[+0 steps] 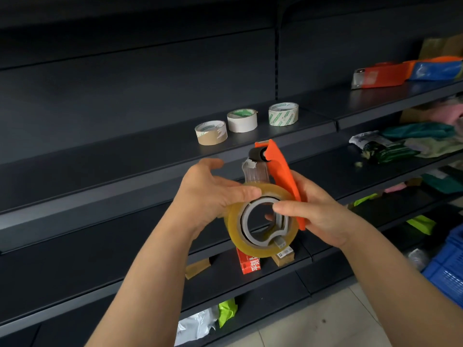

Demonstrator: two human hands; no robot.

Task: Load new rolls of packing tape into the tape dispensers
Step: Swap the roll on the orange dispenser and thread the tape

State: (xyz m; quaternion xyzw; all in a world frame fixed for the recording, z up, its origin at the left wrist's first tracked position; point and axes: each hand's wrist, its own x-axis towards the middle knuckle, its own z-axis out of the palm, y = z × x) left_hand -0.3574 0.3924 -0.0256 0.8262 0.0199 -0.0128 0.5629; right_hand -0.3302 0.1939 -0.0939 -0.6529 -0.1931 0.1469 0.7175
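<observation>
While seated on the hub of the orange dispenser [283, 176] gripped in the right hand [323, 209], looks light, stiff, slick-faced: clear tape roll [260, 219], pinched at its top edge by the left hand [213, 194], best gripped across the rim

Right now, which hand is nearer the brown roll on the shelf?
Left. The left hand grips the clear tape roll just below the brown roll; the right hand holds the orange dispenser farther right.
</observation>
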